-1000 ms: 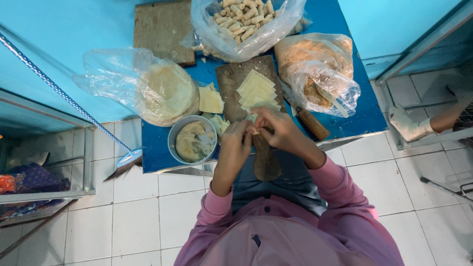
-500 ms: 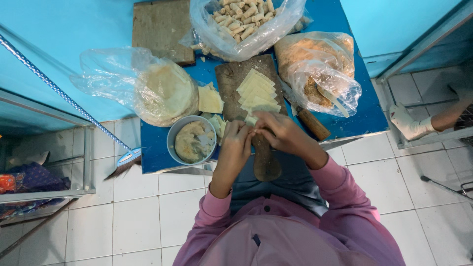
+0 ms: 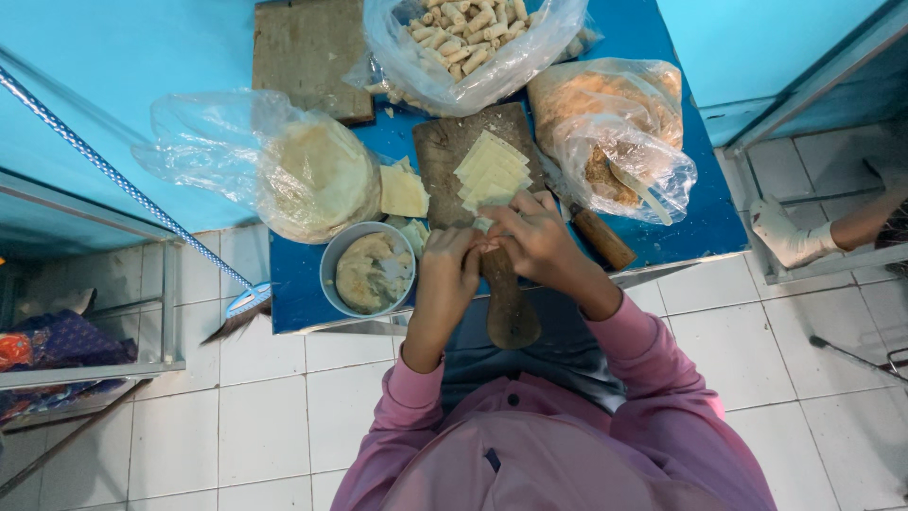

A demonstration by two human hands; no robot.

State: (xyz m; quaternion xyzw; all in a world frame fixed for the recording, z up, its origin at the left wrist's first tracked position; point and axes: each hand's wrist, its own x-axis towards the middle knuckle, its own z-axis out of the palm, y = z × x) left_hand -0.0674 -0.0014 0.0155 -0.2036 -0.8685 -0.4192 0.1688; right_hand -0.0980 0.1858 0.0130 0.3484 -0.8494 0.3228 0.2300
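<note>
Between your fingertips sits a small pale wrapper piece [image 3: 482, 238], pinched over the near end of the wooden cutting board [image 3: 445, 156]. Your left hand [image 3: 446, 270] curls its fingers closed on one side of it, and your right hand [image 3: 534, 237] closes on the other side, the two hands touching. Just beyond your right hand lies a stack of square wrappers [image 3: 492, 170] on the board. Just left of your left hand stands a round metal bowl of filling [image 3: 369, 273], and further left a clear bag of flat round sheets [image 3: 317, 175]. Right of your right hand lies a wooden-handled knife [image 3: 601, 237], beside a bag of brown crumbs [image 3: 615, 132]. Far beyond both hands a bag of finished rolls [image 3: 468, 38] rests on the blue counter [image 3: 700, 213].
</note>
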